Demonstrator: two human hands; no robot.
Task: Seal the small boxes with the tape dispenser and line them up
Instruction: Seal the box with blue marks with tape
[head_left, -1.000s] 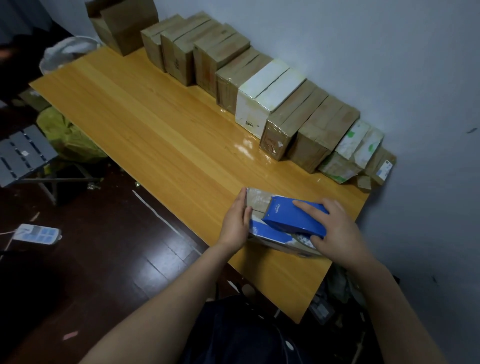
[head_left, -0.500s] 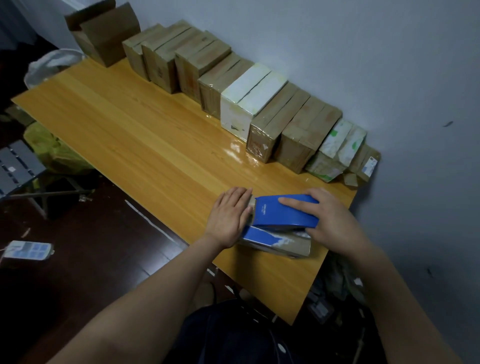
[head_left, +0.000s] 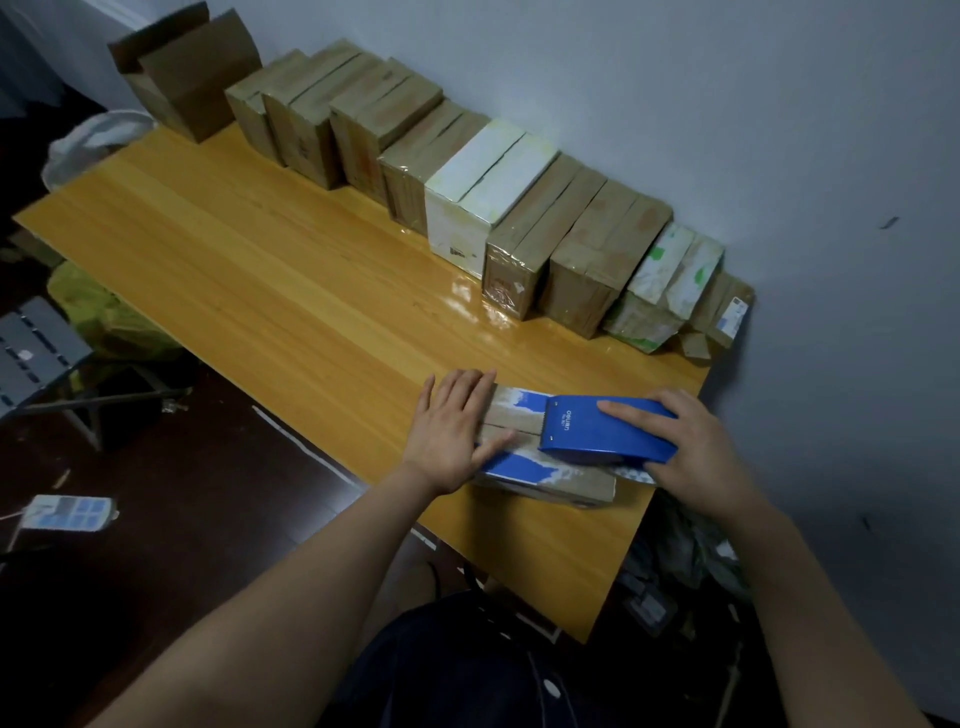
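Observation:
A small flat cardboard box (head_left: 524, 470) with torn blue print lies near the front right corner of the wooden table (head_left: 270, 291). My left hand (head_left: 452, 431) presses flat on the box's left end, fingers straight. My right hand (head_left: 696, 452) grips the blue tape dispenser (head_left: 602, 431), which rests on top of the box towards its right end. Along the wall stands a row of several taped boxes (head_left: 519, 228), brown ones with a white one among them.
An open brown carton (head_left: 187, 78) stands at the far left end of the row. Beyond the table's left edge are a grey folding stool (head_left: 36, 353), a yellow bag (head_left: 104, 317) and a power strip (head_left: 70, 514) on the dark floor. The wall runs close on the right.
The dispenser has slid right along the box top, uncovering the box's left part. My left hand has flattened onto that end.

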